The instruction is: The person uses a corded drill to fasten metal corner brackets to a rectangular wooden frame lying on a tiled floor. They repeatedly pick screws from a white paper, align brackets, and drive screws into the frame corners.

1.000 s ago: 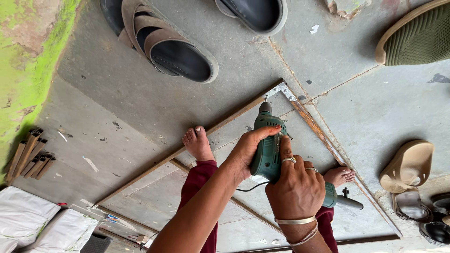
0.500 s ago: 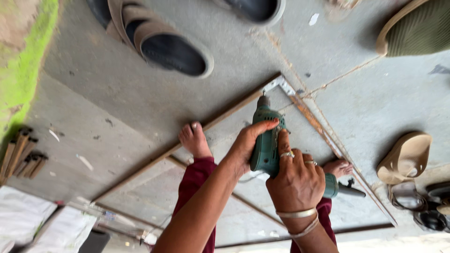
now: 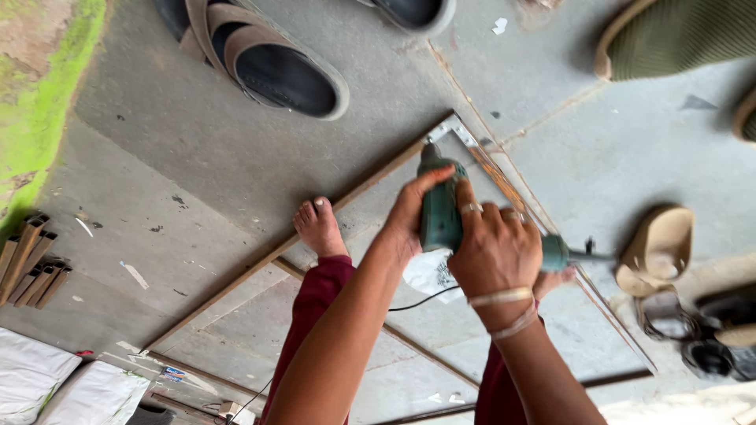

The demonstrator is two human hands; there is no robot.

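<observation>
I hold a green power drill (image 3: 439, 211) with both hands. My left hand (image 3: 409, 216) is wrapped around the side of its smooth plastic body, thumb up along the top. My right hand (image 3: 494, 250) is closed tight over the back of it, and I wear rings on two fingers and pale bangles on that wrist. A second green part of the drill with a dark metal tip (image 3: 568, 253) sticks out past my right hand.

The nose of the drill points down at the corner of a thin wooden frame (image 3: 315, 224) that lies flat on the floor. A shiny metal corner bracket (image 3: 454, 127) sits right at that corner, just beside the drill's nose. The frame's long strips are narrow and brown. My bare foot (image 3: 318, 227) rests on one strip. I wear dark red trousers (image 3: 315, 295).

A thin black cord (image 3: 417, 299) hangs under my hands. The floor (image 3: 197, 149) is grey concrete, rough and cracked. Dark rubber sandals (image 3: 268, 63) lie on it, well apart from the drill. A tan shoe (image 3: 657, 248) lies near my right hand. Short wooden sticks (image 3: 31, 264) lie in a bunch, and white sacks (image 3: 55, 386) sit below them.
</observation>
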